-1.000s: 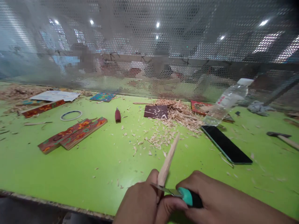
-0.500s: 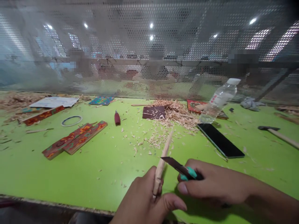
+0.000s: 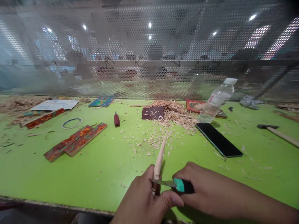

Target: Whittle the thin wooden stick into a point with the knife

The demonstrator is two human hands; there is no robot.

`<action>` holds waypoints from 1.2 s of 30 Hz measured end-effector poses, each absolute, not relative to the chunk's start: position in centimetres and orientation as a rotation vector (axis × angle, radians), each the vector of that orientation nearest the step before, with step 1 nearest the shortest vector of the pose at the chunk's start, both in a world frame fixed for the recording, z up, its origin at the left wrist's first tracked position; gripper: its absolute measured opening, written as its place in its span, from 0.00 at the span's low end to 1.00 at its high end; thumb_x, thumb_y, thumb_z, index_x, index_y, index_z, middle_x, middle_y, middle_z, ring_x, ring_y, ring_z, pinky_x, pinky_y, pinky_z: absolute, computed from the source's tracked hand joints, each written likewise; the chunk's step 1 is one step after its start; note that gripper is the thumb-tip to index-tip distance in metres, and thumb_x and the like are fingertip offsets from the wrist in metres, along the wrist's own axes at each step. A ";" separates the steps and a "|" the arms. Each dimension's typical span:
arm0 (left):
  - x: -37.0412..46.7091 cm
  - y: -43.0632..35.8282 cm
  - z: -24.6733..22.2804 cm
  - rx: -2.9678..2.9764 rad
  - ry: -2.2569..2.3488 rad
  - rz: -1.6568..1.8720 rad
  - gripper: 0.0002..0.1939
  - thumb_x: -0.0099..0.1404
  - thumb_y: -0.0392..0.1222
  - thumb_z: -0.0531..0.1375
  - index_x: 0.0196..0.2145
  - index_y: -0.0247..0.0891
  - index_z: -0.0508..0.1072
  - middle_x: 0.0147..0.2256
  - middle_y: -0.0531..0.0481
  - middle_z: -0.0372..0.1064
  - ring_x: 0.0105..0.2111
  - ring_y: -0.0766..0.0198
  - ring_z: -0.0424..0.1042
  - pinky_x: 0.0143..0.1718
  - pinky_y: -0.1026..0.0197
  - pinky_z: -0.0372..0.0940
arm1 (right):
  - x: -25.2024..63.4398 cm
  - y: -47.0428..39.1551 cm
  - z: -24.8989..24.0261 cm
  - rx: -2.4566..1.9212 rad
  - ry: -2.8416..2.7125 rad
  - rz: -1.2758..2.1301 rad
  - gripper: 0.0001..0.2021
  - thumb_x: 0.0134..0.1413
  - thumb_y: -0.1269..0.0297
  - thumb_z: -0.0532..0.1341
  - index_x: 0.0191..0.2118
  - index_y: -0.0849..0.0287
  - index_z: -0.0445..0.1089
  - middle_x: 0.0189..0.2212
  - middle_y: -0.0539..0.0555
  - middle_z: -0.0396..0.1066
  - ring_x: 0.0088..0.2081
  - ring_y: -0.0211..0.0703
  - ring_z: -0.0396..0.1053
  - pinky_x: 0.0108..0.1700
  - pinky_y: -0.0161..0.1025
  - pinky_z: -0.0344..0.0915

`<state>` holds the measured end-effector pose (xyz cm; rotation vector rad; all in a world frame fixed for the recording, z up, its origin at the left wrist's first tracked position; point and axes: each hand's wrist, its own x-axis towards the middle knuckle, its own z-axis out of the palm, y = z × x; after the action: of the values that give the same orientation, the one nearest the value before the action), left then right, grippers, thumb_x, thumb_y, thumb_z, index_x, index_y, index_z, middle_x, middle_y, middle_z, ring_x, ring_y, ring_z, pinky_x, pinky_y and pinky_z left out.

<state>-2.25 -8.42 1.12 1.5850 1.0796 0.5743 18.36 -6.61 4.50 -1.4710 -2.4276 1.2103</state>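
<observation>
A pale, tapered wooden stick [image 3: 159, 158] is gripped near its lower end by my left hand [image 3: 147, 196], its thin tip pointing away over the green table. My right hand [image 3: 201, 189] is closed round a knife [image 3: 182, 185] with a black and turquoise handle. The knife's blade points left and lies across the stick, just above my left thumb. The fingertips of my right hand are partly hidden behind the handle and my left thumb.
Wood shavings [image 3: 177, 116] surround a dark square plate [image 3: 153, 113]. A leaning plastic bottle [image 3: 216, 101], a phone [image 3: 219, 139] and a hammer [image 3: 281, 134] are on the right. Painted wood strips [image 3: 76, 141], a tape roll [image 3: 72, 123] and a red-handled tool [image 3: 116, 119] lie left. Behind stands a perforated screen [image 3: 130, 37].
The knife has moved left and down, from beside the stick's middle to across its lower part. Its blade has turned nearly level. The stick's tip has shifted slightly left.
</observation>
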 end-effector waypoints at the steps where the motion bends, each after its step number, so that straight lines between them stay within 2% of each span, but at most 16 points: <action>1: -2.2 -8.4 1.1 1.593 1.083 0.587 0.23 0.67 0.64 0.61 0.38 0.39 0.67 0.28 0.57 0.62 0.29 0.63 0.60 0.30 0.62 0.51 | 18.4 -6.7 4.3 -1.495 -2.444 1.153 0.14 0.57 0.66 0.63 0.22 0.58 0.62 0.18 0.43 0.58 0.22 0.34 0.56 0.23 0.32 0.48; 6: -2.1 -8.5 0.8 1.637 1.134 0.582 0.23 0.71 0.63 0.57 0.38 0.38 0.67 0.31 0.53 0.66 0.31 0.61 0.62 0.31 0.61 0.53 | 18.4 -7.0 3.4 -1.555 -2.572 0.777 0.09 0.57 0.65 0.63 0.26 0.59 0.70 0.21 0.49 0.69 0.24 0.39 0.62 0.27 0.35 0.48; 9: -2.1 -8.5 0.8 1.631 1.132 0.587 0.23 0.71 0.63 0.57 0.38 0.38 0.68 0.32 0.51 0.68 0.33 0.59 0.65 0.33 0.61 0.54 | 18.4 -6.9 3.3 -1.536 -2.610 0.720 0.10 0.59 0.63 0.62 0.27 0.59 0.71 0.22 0.53 0.72 0.25 0.42 0.65 0.28 0.36 0.49; 17: -2.0 -8.2 0.6 1.642 1.135 0.595 0.24 0.69 0.65 0.58 0.37 0.39 0.66 0.30 0.52 0.65 0.31 0.60 0.63 0.32 0.61 0.53 | 18.3 -7.0 3.4 -1.538 -2.600 0.735 0.09 0.56 0.66 0.63 0.25 0.59 0.70 0.21 0.52 0.74 0.23 0.39 0.63 0.26 0.35 0.47; 22: -1.9 -8.1 0.6 1.661 1.160 0.527 0.26 0.69 0.67 0.56 0.38 0.38 0.66 0.30 0.51 0.66 0.29 0.58 0.65 0.32 0.59 0.55 | 17.8 -6.9 3.4 -1.642 -2.627 0.634 0.07 0.56 0.67 0.63 0.28 0.59 0.74 0.27 0.60 0.79 0.29 0.50 0.74 0.28 0.36 0.50; 27: -1.9 -8.1 0.9 1.647 1.219 0.480 0.24 0.72 0.64 0.52 0.38 0.39 0.68 0.32 0.48 0.71 0.33 0.54 0.71 0.34 0.58 0.57 | 17.2 -6.9 2.7 -1.690 -2.602 0.656 0.04 0.55 0.69 0.62 0.31 0.58 0.74 0.27 0.58 0.81 0.28 0.53 0.77 0.28 0.38 0.51; 30: -1.9 -8.1 0.8 1.622 1.201 0.513 0.21 0.72 0.60 0.53 0.40 0.39 0.69 0.34 0.46 0.74 0.35 0.53 0.73 0.36 0.58 0.59 | 17.1 -7.2 1.8 -1.741 -2.600 0.506 0.02 0.54 0.70 0.63 0.34 0.58 0.73 0.29 0.58 0.81 0.30 0.58 0.79 0.29 0.40 0.49; 32: -1.9 -8.1 0.7 1.620 1.193 0.537 0.19 0.73 0.58 0.52 0.40 0.39 0.70 0.36 0.46 0.76 0.37 0.52 0.74 0.36 0.58 0.60 | 17.2 -7.5 1.2 -1.751 -2.606 0.368 0.04 0.53 0.72 0.64 0.36 0.57 0.72 0.29 0.57 0.81 0.29 0.59 0.79 0.28 0.41 0.49; 36: -1.9 -8.1 0.5 1.631 1.203 0.559 0.20 0.73 0.59 0.52 0.38 0.40 0.71 0.35 0.46 0.75 0.35 0.54 0.74 0.35 0.58 0.59 | 17.6 -7.9 0.3 -1.598 -2.584 0.119 0.08 0.51 0.77 0.65 0.36 0.57 0.71 0.27 0.54 0.78 0.26 0.55 0.78 0.27 0.41 0.52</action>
<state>-1.86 -8.15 0.52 1.6310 1.2027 0.5591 17.63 -7.90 0.32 -1.5981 -2.5835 0.1186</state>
